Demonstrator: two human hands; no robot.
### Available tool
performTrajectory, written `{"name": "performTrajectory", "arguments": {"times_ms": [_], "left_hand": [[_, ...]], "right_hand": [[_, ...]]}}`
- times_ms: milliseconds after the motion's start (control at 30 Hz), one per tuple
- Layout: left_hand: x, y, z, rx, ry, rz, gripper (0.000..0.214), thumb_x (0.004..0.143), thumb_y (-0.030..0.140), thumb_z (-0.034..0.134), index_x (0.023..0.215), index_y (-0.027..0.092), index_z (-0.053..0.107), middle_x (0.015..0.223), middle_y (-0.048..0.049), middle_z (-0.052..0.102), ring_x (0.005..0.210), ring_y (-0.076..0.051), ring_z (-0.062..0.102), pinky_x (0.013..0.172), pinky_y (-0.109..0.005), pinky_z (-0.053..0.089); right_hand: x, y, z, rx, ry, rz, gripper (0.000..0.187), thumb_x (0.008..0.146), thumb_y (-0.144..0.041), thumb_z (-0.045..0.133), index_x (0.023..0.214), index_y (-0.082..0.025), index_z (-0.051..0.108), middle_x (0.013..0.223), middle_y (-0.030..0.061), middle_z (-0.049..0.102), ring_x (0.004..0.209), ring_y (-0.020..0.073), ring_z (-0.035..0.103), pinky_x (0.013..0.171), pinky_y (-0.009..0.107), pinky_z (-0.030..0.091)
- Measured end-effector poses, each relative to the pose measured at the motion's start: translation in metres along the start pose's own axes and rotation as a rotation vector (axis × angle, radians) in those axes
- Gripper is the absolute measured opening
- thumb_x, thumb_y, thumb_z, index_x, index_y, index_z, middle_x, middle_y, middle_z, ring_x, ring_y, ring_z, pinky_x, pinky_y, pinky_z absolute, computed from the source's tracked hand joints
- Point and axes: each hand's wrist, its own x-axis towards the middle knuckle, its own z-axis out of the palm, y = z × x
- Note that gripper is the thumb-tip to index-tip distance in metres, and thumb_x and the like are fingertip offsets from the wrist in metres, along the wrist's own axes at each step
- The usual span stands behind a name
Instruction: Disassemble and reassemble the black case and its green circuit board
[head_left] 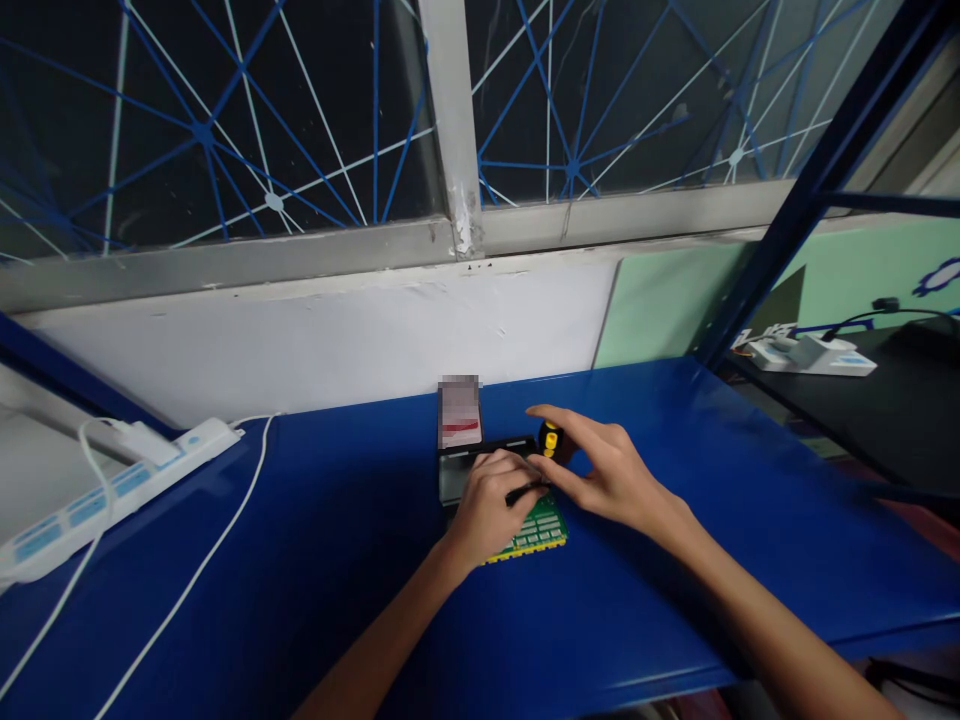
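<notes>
A green circuit board lies on the blue table, partly under my hands. My left hand rests curled on the board and seems to pinch a thin black tool. My right hand reaches in from the right with fingers extended, its fingertips by the tool and beside a small black and yellow object. A dark flat tray sits behind the board, with a small white and red card upright at the wall.
A white power strip with a white cable lies at the table's left. A dark blue post rises at the right, with a black desk and a white device beyond. A window with blue netting is behind.
</notes>
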Motion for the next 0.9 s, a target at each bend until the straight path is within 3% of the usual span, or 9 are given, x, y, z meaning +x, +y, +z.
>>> {"name": "performTrajectory", "arguments": {"times_ms": [167,467,733,900], "left_hand": [[-0.0009,0.0003,0.0028,0.008,0.02,0.012,0.013,0.086,0.012,0.062,0.085,0.02,0.071,0.09,-0.0042,0.071,0.086,-0.019,0.062,0.077,-0.033,0.044],[-0.0012,0.0022,0.0017,-0.001,-0.027,0.004,0.02,0.09,0.011,0.053,0.088,0.021,0.071,0.087,-0.0034,0.071,0.085,-0.018,0.063,0.078,-0.032,0.042],[-0.001,0.0054,0.0024,-0.001,-0.05,0.0,0.026,0.092,0.011,0.047,0.092,0.021,0.072,0.092,-0.0044,0.071,0.09,-0.02,0.063,0.083,-0.035,0.043],[-0.003,0.0017,0.0049,0.013,-0.033,0.021,0.024,0.093,0.012,0.048,0.092,0.02,0.071,0.09,-0.0056,0.072,0.09,-0.021,0.064,0.083,-0.037,0.044]], "right_hand": [[0.0004,-0.004,-0.0015,-0.046,-0.028,-0.015,0.041,0.094,-0.034,0.053,0.131,-0.017,0.047,0.084,0.0032,0.06,0.065,0.0139,0.057,0.061,0.028,0.047],[0.0002,-0.0082,-0.0059,0.034,-0.074,0.018,0.042,0.095,-0.026,0.049,0.136,-0.019,0.042,0.105,0.0067,0.067,0.076,0.0158,0.063,0.069,0.03,0.05],[-0.0001,-0.001,-0.0026,-0.018,-0.008,0.041,0.032,0.093,-0.035,0.054,0.119,-0.017,0.053,0.096,0.0075,0.068,0.071,0.0154,0.064,0.063,0.027,0.049],[-0.0003,-0.0005,-0.0004,-0.061,-0.012,0.053,0.043,0.092,-0.041,0.053,0.128,-0.017,0.047,0.088,0.0057,0.068,0.064,0.0155,0.063,0.061,0.028,0.048]]}}
